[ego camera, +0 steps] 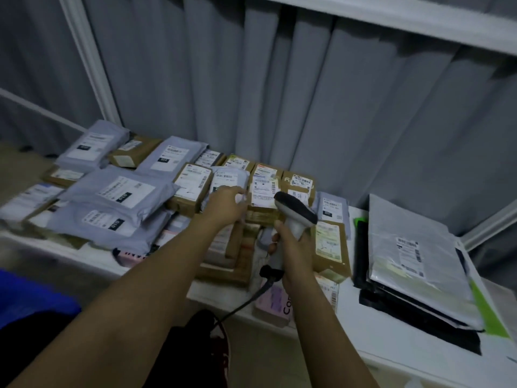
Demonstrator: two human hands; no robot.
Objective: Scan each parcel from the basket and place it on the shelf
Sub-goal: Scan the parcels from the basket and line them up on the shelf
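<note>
My left hand (227, 203) reaches over the white shelf (372, 326) and pinches the near edge of a small grey parcel (229, 179) with a white label. That parcel lies among brown boxes in the middle of the pile. My right hand (293, 249) grips the handle of a white and grey barcode scanner (297, 210). The scanner's head points at the labelled brown boxes (264, 189) just right of my left hand. Its black cable (246, 301) hangs down toward the floor. A blue basket (30, 299) shows at the lower left; its inside is out of view.
Several grey poly bags (117, 191) and brown boxes cover the shelf's left and middle. A stack of large flat grey and black mailers (414, 261) lies at the right. A grey curtain (307, 93) hangs behind, and an upper shelf board (419, 18) runs overhead.
</note>
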